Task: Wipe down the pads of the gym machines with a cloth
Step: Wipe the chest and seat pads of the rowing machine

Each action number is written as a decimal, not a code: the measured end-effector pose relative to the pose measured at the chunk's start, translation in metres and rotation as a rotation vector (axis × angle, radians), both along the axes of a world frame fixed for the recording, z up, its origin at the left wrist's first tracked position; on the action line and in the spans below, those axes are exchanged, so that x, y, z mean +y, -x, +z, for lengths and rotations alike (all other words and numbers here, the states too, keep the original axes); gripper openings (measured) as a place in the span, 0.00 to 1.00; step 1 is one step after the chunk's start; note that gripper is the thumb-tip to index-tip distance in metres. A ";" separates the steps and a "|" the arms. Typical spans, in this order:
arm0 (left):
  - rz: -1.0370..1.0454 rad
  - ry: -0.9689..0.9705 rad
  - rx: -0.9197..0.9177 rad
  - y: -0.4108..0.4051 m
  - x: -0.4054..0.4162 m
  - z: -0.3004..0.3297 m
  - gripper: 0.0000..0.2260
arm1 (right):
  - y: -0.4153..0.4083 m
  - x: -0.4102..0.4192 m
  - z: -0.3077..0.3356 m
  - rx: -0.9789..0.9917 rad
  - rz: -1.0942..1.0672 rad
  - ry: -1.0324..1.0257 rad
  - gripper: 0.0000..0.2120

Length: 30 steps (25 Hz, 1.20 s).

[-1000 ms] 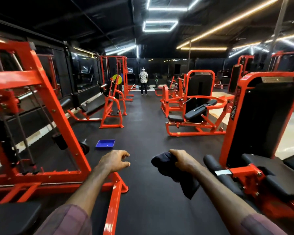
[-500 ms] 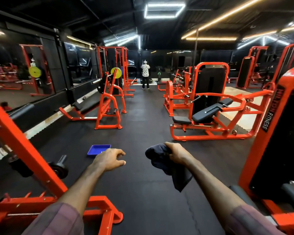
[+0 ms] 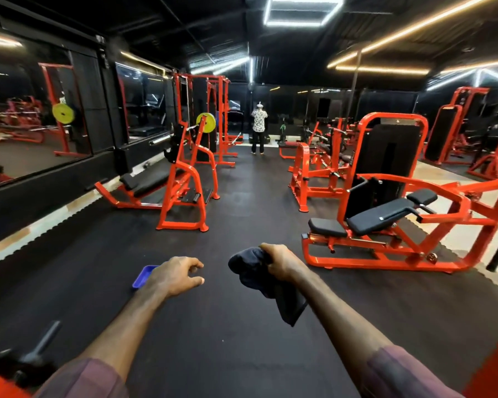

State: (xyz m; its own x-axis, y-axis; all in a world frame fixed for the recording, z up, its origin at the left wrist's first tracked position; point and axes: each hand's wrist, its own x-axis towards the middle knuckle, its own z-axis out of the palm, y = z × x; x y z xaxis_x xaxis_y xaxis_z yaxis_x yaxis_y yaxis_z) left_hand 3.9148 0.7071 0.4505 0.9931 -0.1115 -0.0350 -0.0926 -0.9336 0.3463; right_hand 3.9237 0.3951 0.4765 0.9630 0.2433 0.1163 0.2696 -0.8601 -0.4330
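Head view: two bare arms reach out over a black rubber gym floor [image 3: 242, 354].
The right hand [image 3: 282, 264] clutches a dark blue cloth [image 3: 259, 280], its tail hanging below the wrist. The left hand [image 3: 174, 275] holds nothing, fingers loosely curled, partly covering a small blue tray [image 3: 143, 275]. An orange machine with black pads [image 3: 383, 216] stands ahead to the right, apart from the cloth.

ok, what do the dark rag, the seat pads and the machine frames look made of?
Dark blue cloth gripped by the right hand: soft woven fabric, hangs limp in folds. Black seat pad: likely vinyl over foam, with a faint sheen and rounded edges. Orange machine frame: painted steel tube, glossy, probably powder-coated.
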 end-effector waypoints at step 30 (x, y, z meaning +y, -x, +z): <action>0.528 0.182 0.356 -0.790 0.391 -0.165 0.22 | -0.956 0.438 -0.189 0.371 0.476 0.062 0.13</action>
